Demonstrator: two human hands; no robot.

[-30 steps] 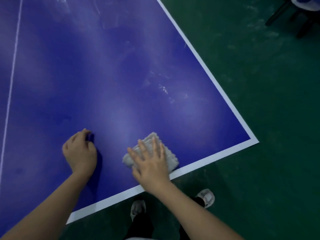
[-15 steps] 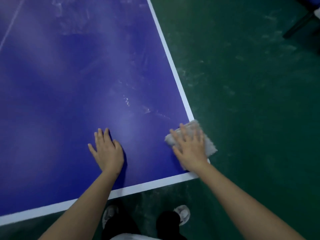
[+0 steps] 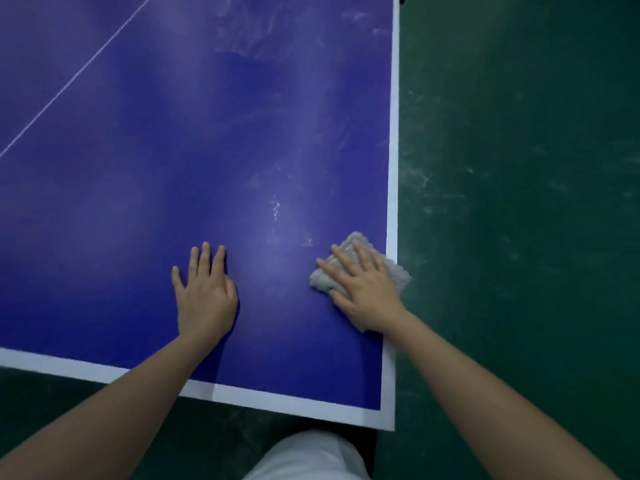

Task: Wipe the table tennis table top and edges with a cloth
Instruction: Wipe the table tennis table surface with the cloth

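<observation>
The pale grey cloth (image 3: pixel 398 273) lies crumpled at the table's (image 3: pixel 173 150) right edge, a little way up from the table's near right corner (image 3: pixel 388 420). One side of it overlaps the white border stripe (image 3: pixel 391 168) and pokes just past the table's rim. The right hand (image 3: pixel 367 289) lies flat on top of the cloth, fingers straight and spread, pressing it down rather than curling round it; cloth shows beyond the fingertips and on both sides of the hand. The left hand (image 3: pixel 204 296) rests palm down on the table's bare blue top, left of the cloth and well apart from it, fingers straight, holding nothing. A small whitish squiggle (image 3: pixel 275 207) marks the table just beyond the gap between the hands, and fainter streaks (image 3: pixel 242 39) show toward the table's far end. A thin white line (image 3: pixel 69 84) slants across the table's far left part. Scuffed dark green floor (image 3: pixel 519 202) lies off the table's right side, and a white garment (image 3: pixel 311 455) shows below the table's near edge
</observation>
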